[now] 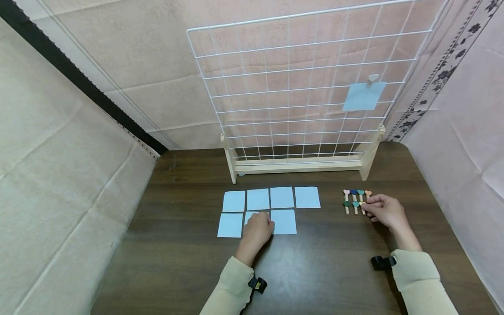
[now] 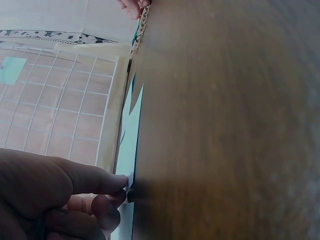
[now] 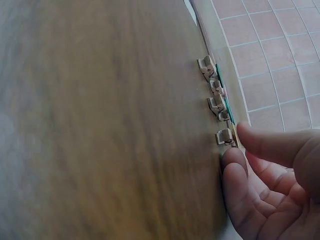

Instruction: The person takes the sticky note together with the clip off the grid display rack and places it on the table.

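My left hand (image 1: 257,228) is over the front row of light blue paper squares, its fingers curled, and pinches the edge of the middle paper square (image 1: 248,216). Most of that square is hidden under the hand. In the left wrist view the fingertips meet at the edge of the pale paper (image 2: 131,145). At the right, my right hand (image 1: 383,210) pinches a small clothespin with a yellow heart (image 1: 363,211) at the end of the front row. The right wrist view has thumb and forefinger at the end clothespin (image 3: 224,137), beside the others in the row.
More blue squares (image 1: 281,197) lie in two rows. Several heart clothespins (image 1: 346,204) in other colours lie left of the right hand. Behind stands a white wire grid (image 1: 288,92) on a wooden base (image 1: 299,166), with a blue square (image 1: 364,97) hung by a white heart clothespin (image 1: 373,77).
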`<state>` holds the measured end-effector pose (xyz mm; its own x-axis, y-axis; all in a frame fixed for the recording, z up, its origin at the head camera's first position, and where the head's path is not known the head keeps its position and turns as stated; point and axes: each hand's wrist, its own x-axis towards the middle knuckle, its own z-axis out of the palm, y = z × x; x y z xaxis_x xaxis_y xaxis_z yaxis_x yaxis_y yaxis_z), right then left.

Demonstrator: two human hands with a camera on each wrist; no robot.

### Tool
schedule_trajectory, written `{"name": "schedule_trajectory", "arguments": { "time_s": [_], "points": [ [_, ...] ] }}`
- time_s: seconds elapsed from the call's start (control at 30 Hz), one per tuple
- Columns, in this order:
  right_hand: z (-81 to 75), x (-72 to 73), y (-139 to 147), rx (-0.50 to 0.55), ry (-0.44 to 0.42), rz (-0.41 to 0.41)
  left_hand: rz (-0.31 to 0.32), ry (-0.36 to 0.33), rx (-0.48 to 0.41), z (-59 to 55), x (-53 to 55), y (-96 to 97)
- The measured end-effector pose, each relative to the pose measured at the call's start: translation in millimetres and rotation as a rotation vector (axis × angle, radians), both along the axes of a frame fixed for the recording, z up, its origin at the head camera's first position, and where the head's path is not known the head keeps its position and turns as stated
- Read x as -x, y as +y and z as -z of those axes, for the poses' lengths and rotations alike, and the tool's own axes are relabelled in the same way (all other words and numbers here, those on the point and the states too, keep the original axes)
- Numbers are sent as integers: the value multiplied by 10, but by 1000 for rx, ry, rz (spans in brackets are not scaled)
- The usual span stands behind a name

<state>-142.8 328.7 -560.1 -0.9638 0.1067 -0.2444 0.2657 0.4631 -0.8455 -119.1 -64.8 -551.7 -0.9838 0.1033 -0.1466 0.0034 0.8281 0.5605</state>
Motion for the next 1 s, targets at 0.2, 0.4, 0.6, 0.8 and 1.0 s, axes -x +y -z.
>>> {"name": "schedule_trajectory", "arguments": {
  "time_s": [0.2, 0.4, 0.6, 0.8, 1.0],
  "points": [
    [0, -15, 11, -15, 9, -1, 14, 16, -4, -15, -3, -1],
    [8, -18, 4, -18, 12, 1, 9, 30, -27, -21, -5, 0],
    [-22, -24, -22, -46, 54, 5, 17, 71, -65, -39, 33, 29],
    [-159, 18, -54, -106, 128, 25, 17, 120, -108, -87, 127, 104],
    [-353, 89, -44, -143, 167, 18, 5, 161, -144, -114, 238, 227]
  ]
}}
